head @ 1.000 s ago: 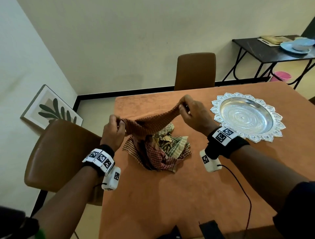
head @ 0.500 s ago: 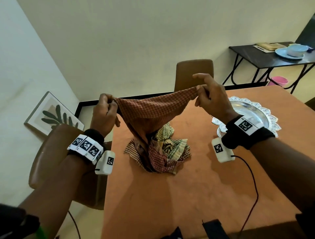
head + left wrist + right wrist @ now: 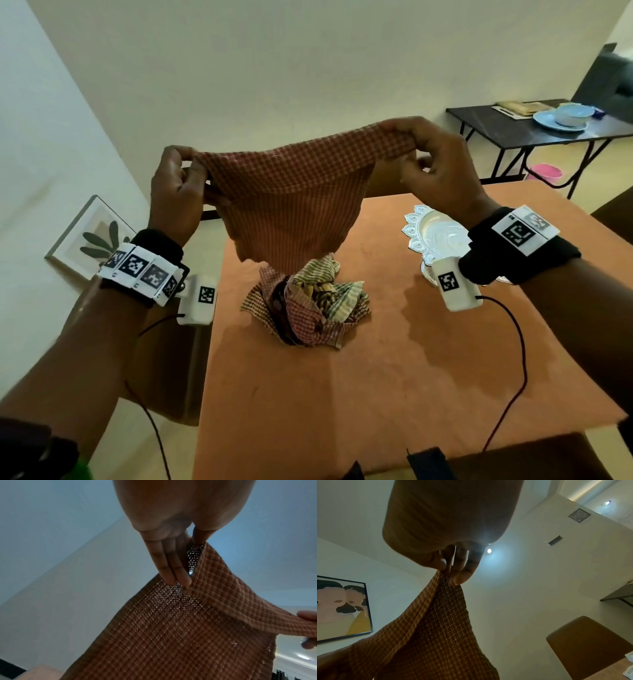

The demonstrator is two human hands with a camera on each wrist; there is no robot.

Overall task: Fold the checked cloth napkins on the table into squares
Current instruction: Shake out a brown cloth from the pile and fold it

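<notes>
An orange-brown checked napkin [image 3: 291, 192] hangs in the air above the table, stretched along its top edge between both hands. My left hand [image 3: 185, 178] pinches its left corner; the left wrist view shows the napkin [image 3: 180, 635] hanging from that hand [image 3: 178, 574]. My right hand [image 3: 421, 150] pinches the right corner, and the right wrist view has the cloth [image 3: 436, 628] under the fingertips [image 3: 458, 578]. The napkin's lower tip hangs just above a crumpled pile of checked napkins [image 3: 308, 301] on the orange table [image 3: 359, 394].
A silver scalloped tray [image 3: 435, 236] lies on the table to the right, partly behind my right wrist. A brown chair [image 3: 590, 642] stands at the far side, another at the left. A black side table [image 3: 534, 130] with dishes stands at the back right.
Both hands have lifted the orange-brown napkin higher and pulled it wider apart. Its lower end has come up off the pile.
</notes>
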